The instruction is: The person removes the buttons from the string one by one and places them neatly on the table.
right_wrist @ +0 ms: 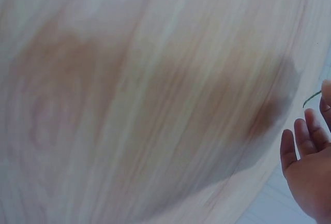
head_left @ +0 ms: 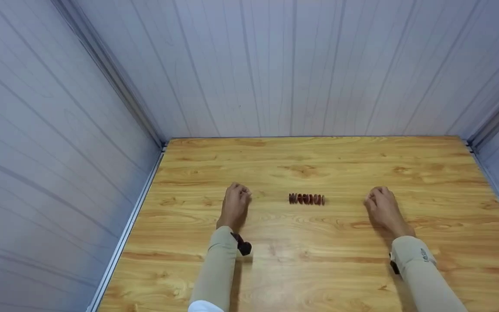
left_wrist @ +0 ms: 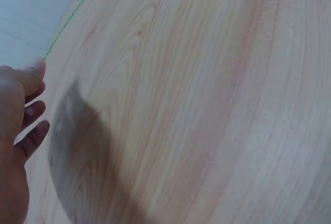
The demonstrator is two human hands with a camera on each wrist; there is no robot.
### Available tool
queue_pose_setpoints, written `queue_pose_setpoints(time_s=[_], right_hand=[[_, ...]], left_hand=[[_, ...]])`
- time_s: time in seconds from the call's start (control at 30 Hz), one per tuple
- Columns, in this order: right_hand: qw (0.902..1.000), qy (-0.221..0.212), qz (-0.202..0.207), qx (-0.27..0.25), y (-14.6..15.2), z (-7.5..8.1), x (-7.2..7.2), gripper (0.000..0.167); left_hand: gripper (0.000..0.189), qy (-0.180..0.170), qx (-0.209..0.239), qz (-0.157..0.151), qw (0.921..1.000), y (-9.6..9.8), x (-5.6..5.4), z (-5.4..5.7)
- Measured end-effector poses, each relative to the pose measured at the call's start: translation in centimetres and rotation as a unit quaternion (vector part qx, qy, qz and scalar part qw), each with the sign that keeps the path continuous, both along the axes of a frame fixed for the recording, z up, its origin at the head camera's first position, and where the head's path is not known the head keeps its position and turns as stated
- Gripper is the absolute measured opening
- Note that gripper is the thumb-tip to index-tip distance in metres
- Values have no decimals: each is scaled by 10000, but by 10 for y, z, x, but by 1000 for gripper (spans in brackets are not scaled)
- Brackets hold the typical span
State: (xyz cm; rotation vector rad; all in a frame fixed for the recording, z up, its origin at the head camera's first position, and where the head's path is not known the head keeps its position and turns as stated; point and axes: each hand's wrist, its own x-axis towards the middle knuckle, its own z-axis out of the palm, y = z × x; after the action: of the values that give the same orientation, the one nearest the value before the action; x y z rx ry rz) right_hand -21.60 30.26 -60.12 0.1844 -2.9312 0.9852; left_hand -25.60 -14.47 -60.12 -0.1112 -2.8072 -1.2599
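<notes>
A row of several small reddish-brown discs [head_left: 306, 199] stands on edge, side by side, between the two hands in the head view. My left hand [head_left: 234, 207], left of the row, pinches a thin green string [left_wrist: 73, 14] between thumb and index finger; from the fingertips it runs up and away in the left wrist view. On the other side, my right hand [head_left: 384, 210] pinches a green string [right_wrist: 312, 98], of which a short curved piece shows at the fingertips. In the head view the string is too thin to make out.
Under the hands is a wood-grain table [head_left: 310, 268]. Pale panelled walls [head_left: 267, 69] enclose it at the back and both sides. A metal strip [head_left: 130, 221] follows the left edge. Each sleeve carries a dark wrist device [head_left: 243, 246].
</notes>
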Motion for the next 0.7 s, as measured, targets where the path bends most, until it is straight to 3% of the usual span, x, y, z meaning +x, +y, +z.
queue_pose_setpoints(time_s=[0.13, 0.37, 0.7], right_hand=[[9999, -63, -65, 113, 1, 1, 2, 15], [9994, -132, -169, 254, 0, 0, 4, 16], [9995, -145, -100, 271, -1, -2, 6, 15]], left_hand=[[13, -162, 167, -45, 9997, 6, 0, 0], [18, -381, 1009, -60, 9941, 15, 5, 1], [14, -517, 1463, 128, 9878, 20, 5, 4]])
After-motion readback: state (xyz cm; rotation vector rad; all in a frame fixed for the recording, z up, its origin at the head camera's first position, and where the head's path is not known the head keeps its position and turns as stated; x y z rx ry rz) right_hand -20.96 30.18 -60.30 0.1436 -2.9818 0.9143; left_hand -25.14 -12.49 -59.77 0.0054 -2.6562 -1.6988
